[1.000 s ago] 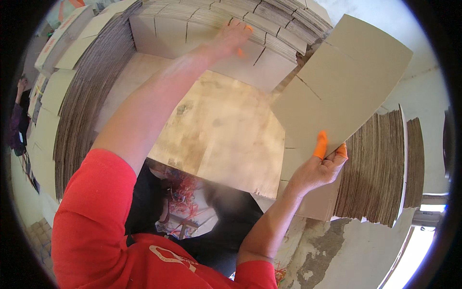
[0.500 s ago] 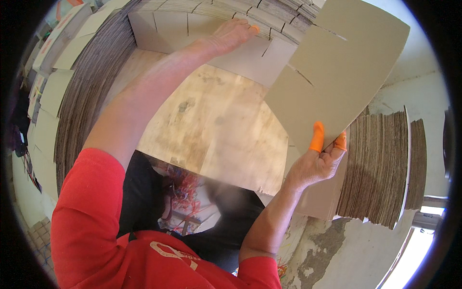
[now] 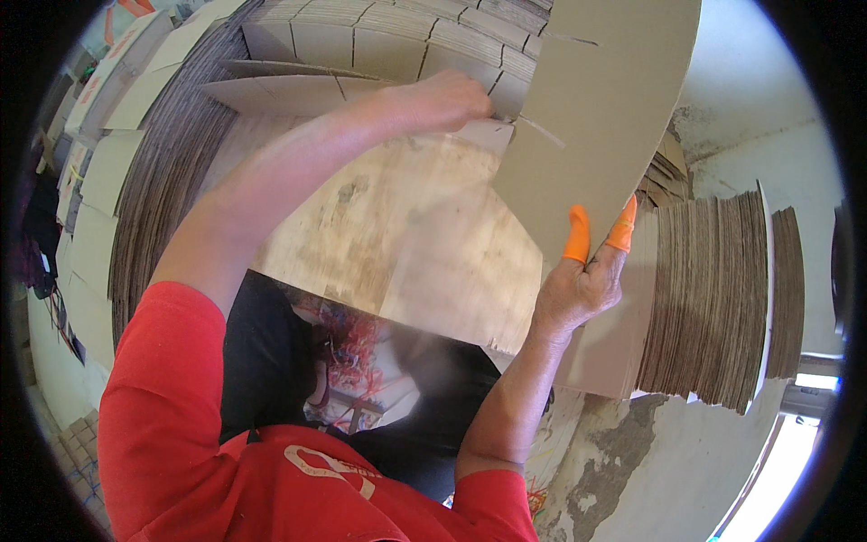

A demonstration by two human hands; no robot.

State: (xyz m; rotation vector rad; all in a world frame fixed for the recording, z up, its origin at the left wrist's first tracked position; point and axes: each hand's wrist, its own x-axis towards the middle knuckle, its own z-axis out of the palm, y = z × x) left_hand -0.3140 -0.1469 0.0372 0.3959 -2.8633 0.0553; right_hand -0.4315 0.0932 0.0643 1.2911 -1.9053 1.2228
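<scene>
My right hand [image 3: 587, 289], with orange finger covers on two fingers, pinches the lower end of a large tan cardboard sheet [image 3: 605, 117]. The sheet stands up tilted, and two slits cut part way into it from its left side show. My left hand [image 3: 452, 101] is closed at the far side of the wooden board [image 3: 406, 226]. It grips a slotted cardboard strip [image 3: 298, 95], which runs out to the left behind my forearm; a second strip [image 3: 298, 69] leans just behind it. My left fingertips are mostly hidden.
Rows of stacked slotted cardboard [image 3: 388, 50] line the far side. A tall cardboard stack [image 3: 172, 154] stands left of the board, and another stack [image 3: 704, 298] at the right. Red scraps [image 3: 352, 357] lie below, between my legs. A stained wall is at the right.
My left hand has come nearer and slightly right, and slotted strips now stand away from the far row. The sheet in my right hand has shifted left and become more upright.
</scene>
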